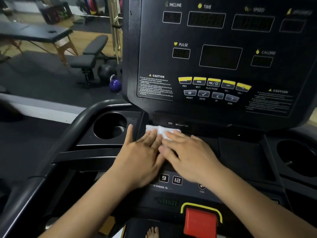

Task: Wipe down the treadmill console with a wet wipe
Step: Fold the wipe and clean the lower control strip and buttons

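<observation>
Here, both hands (169,152) flat on wet wipe (161,130), treadmill console (240,148)

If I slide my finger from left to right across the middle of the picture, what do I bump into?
Left cup holder → left hand → right hand → right cup holder.

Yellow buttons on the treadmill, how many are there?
5, in one row on the console under the middle display, left to right: PREV button, NEXT button, PLAY/PAUSE button, VOL- button, VOL+ button. None seems hidden.
</observation>
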Available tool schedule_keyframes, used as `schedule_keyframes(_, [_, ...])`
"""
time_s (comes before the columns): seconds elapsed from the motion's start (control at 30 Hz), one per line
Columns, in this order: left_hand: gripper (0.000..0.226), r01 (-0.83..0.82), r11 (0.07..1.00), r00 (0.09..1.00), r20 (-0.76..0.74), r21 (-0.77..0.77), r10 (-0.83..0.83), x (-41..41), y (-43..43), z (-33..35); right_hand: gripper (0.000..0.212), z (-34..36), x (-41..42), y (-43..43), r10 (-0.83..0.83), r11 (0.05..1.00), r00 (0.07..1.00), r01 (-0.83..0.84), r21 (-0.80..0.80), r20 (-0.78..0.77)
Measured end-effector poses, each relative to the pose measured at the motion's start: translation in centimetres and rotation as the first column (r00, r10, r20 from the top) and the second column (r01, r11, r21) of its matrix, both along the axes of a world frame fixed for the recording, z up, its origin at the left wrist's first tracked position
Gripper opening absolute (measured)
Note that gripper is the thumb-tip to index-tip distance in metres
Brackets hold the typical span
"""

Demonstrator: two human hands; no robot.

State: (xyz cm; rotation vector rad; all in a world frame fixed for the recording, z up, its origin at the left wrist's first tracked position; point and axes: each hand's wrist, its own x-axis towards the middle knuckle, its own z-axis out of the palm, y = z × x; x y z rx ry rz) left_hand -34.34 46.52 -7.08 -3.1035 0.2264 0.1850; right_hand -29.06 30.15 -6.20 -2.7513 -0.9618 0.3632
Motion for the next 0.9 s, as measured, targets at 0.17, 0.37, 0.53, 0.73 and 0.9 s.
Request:
schedule_keyframes(0.17, [0.071,0.024,0.999,1.0,-0.009,-0.042,-0.024,-2.9,-0.2,-0.3,0.082,-0.1,-3.1,-2.0,0.042,0.999,0.996,-0.044,-0.025,-0.073])
schedule_keyframes(0.37, [0.079,0.01,1.0,1.0,0.02,0.027,-0.01,-0.2,-0.2,0.3,0.069,-0.1,-0.1,-0.1,-0.019,1.0,1.0,0.019,-0.023,0.016])
schedule_keyframes(0.53, [0.052,0.09,0.996,0.991,0.1,0.024,-0.091,-3.6,-0.5,0.1,0.081,0.7,-4.4,-1.3,0.04,0.999,0.999,-0.04,-0.013,-0.015])
schedule_keyframes(0.73, [0.079,-0.006,0.993,1.0,-0.015,0.117,0.008,1.6,-0.8,1.5,0.061,0.5,0.3,1.0,-0.018,0.998,0.997,0.022,-0.055,0.08])
schedule_keyframes(0.9, [0.057,0.098,0.994,0.991,0.088,0.039,-0.101,-2.7,-0.2,0.0,0.084,0.5,-4.2,-1.1,0.036,0.999,0.999,-0.036,-0.001,0.016])
